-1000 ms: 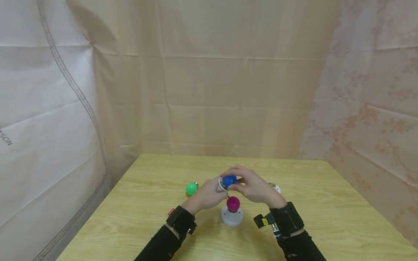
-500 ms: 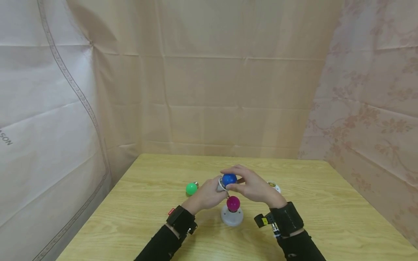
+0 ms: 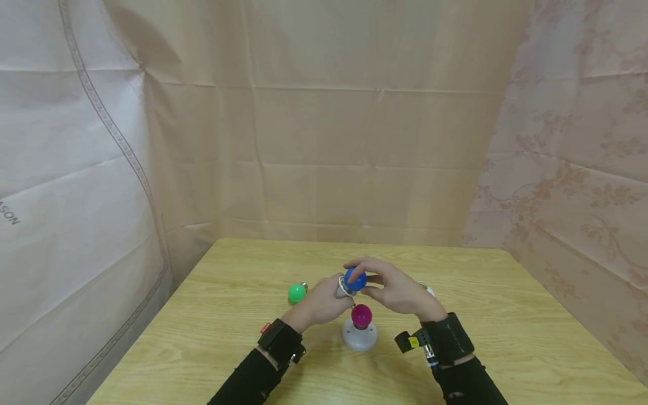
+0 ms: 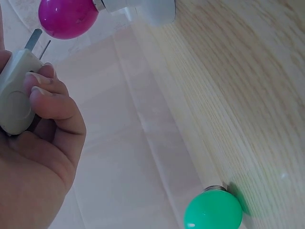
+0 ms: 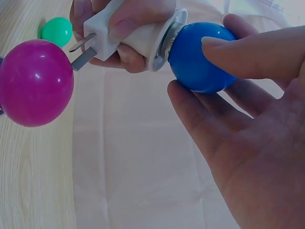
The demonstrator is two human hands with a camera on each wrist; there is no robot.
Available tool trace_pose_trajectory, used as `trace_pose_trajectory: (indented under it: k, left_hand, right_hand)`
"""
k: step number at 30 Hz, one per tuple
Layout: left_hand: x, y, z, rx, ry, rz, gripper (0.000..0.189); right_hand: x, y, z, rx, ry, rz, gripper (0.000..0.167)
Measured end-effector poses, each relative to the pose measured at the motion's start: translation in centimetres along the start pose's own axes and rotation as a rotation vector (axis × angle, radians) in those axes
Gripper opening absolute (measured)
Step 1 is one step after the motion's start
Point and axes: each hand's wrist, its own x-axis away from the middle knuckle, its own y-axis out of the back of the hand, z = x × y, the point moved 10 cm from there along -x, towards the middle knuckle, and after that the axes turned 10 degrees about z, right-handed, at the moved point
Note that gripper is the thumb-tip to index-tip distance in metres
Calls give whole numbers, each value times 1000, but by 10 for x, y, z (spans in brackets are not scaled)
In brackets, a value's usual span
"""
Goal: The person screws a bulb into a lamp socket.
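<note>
Careful: your left hand (image 3: 324, 301) grips the socket (image 5: 136, 36) above the counter (image 3: 506, 337) while your right hand (image 3: 397, 292) pinches the blue bulb (image 5: 200, 57) lightly, so twisting could slip it loose.

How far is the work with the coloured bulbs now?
Done: the magenta bulb stands in its white socket base on the table. In hand: the left hand grips a white plug socket and the right hand pinches the blue bulb at its mouth; how far it is seated cannot be told. Left: the green bulb lies loose, and another socket lies beyond the right hand.
</note>
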Motion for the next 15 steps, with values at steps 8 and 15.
trace_pose_trajectory:
  k: [8,15]
  left_hand:
    - [0,0,1,3,13,6,33]
    - [0,0,1,4,9,4,31]
  right_hand:
    - [0,1,0,-1,-12,-12,34]
    - [-2,1,1,12,0,-25,31]
